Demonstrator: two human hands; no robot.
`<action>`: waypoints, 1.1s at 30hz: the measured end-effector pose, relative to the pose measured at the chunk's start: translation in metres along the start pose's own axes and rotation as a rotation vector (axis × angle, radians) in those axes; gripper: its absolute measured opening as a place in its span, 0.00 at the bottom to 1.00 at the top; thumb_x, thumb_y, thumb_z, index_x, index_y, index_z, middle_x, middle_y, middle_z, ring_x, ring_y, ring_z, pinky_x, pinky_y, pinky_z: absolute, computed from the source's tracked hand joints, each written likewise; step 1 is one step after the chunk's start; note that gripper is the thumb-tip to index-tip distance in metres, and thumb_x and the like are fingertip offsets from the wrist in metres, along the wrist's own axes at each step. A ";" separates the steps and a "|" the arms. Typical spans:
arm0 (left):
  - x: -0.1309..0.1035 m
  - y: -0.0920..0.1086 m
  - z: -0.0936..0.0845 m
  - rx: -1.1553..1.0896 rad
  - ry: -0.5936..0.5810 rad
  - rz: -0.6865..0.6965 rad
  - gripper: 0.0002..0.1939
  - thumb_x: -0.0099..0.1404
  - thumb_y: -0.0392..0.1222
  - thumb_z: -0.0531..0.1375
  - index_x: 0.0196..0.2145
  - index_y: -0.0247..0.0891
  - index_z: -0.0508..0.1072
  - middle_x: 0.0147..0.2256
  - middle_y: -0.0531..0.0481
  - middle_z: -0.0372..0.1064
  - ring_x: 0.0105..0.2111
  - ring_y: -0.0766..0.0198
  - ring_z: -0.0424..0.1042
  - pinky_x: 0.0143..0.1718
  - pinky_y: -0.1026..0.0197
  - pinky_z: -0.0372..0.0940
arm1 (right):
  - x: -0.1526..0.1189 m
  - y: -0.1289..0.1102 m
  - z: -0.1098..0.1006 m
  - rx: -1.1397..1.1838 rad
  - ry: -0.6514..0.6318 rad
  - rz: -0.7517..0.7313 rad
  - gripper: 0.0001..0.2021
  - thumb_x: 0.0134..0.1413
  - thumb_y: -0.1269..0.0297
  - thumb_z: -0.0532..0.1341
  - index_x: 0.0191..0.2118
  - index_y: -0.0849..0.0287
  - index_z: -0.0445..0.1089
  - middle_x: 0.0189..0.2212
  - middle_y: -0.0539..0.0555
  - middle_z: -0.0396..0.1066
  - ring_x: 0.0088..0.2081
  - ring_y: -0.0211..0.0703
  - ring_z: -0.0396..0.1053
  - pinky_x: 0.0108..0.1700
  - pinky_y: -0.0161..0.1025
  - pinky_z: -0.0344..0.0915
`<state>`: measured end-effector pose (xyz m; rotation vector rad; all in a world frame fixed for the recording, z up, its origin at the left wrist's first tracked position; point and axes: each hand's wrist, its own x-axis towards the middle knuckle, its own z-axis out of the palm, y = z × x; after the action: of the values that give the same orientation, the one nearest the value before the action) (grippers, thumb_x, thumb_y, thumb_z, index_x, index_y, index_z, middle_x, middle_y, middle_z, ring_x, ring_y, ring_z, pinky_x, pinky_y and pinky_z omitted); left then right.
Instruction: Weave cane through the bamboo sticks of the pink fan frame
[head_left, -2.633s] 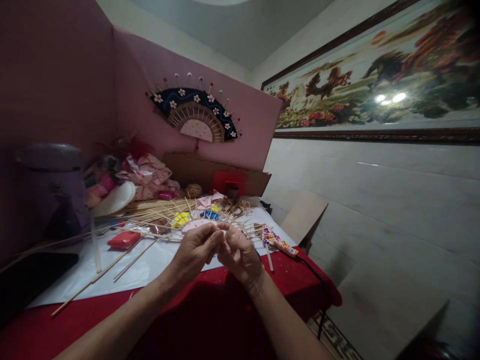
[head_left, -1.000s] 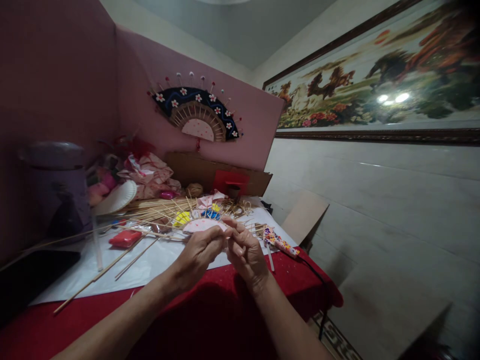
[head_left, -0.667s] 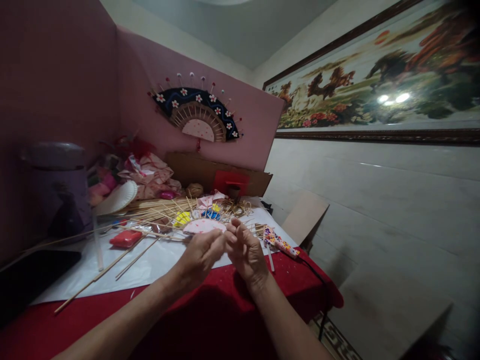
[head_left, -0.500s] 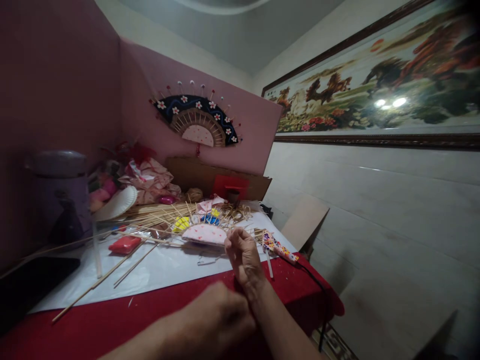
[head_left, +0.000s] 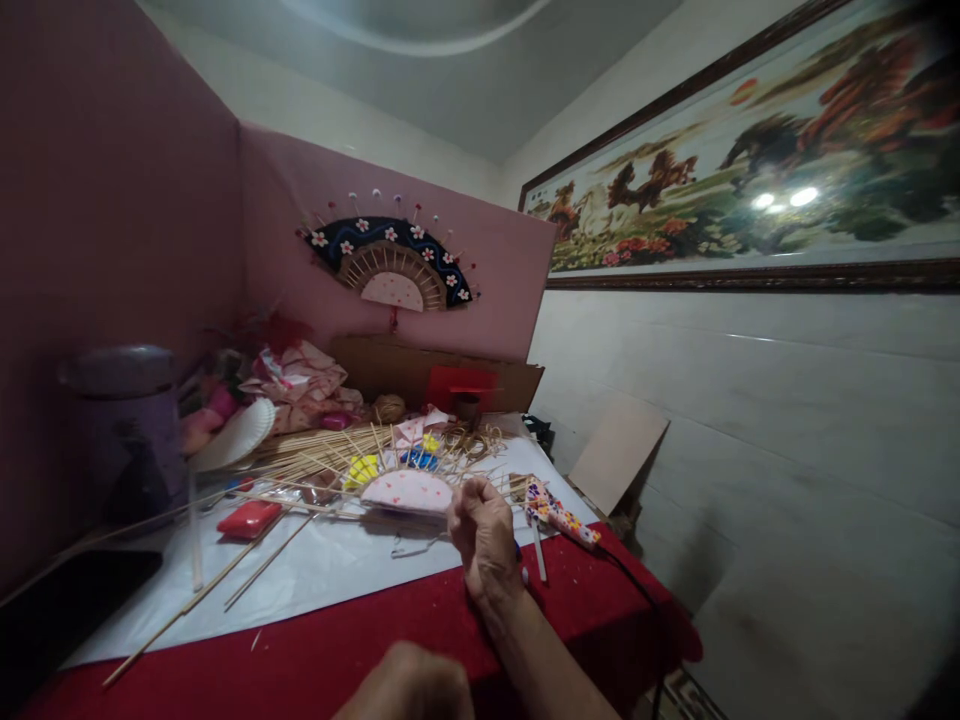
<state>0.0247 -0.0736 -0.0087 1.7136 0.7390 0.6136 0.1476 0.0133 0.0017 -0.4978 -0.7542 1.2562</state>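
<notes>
My right hand is raised over the front of the table with thumb and fingers pinched together. Its fingertips meet the right end of a half-round white piece with pink spots; whatever lies in the pinch is too small to make out. Thin wooden sticks fan out behind that piece. At the bottom edge, blurred and partly cut off, my left hand is curled into a fist, its contents hidden. Just right of my right hand lies a flower-patterned glue gun with a white stick beside it.
A red packet, yellow packet and blue packet lie among many sticks. A dark phone-like slab and a purple flask stand left. Behind, a decorated fan hangs on the pink board.
My left hand has moved down toward the bottom edge, away from the right wrist. My right hand keeps its pinch by the half-round piece. The view has tilted slightly up.
</notes>
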 end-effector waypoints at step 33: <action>0.038 0.022 -0.026 -0.690 0.494 -0.170 0.16 0.45 0.46 0.70 0.31 0.34 0.78 0.15 0.55 0.65 0.11 0.75 0.55 0.10 0.71 0.54 | -0.056 -0.029 -0.010 -1.100 -0.129 -0.375 0.11 0.59 0.65 0.52 0.32 0.59 0.70 0.24 0.52 0.70 0.26 0.39 0.67 0.28 0.34 0.61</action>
<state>0.0351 -0.0332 0.0205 0.8597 0.8711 1.0463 0.1676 -0.0476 0.0026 -1.0941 -1.5605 0.4324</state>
